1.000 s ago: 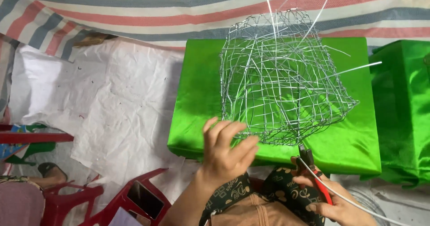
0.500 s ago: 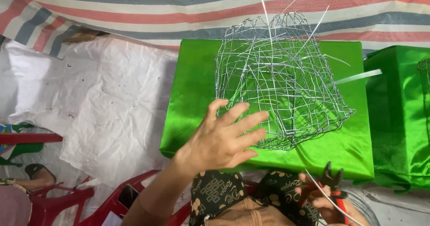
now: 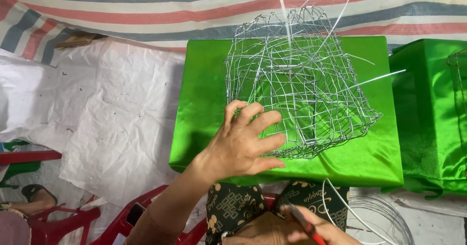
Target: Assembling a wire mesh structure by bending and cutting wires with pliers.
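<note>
— What does the head camera show at the left hand [image 3: 243, 143]?
— Fingers spread wide, pressed against the wire-mesh frame [image 3: 296, 84], which sits on a green satin-covered box [image 3: 204, 94].
— And the right hand [image 3: 311, 230]?
— Low at the frame's edge, closed around red-handled pliers [image 3: 304, 224], beside a coil of wire [image 3: 379, 216].

Centre package: large rectangular box wrapped in shiny green satin fabric [image 3: 204, 104], lying flat.
Right package: second green satin-wrapped box [image 3: 428, 113], just beside it, partly cropped.
</note>
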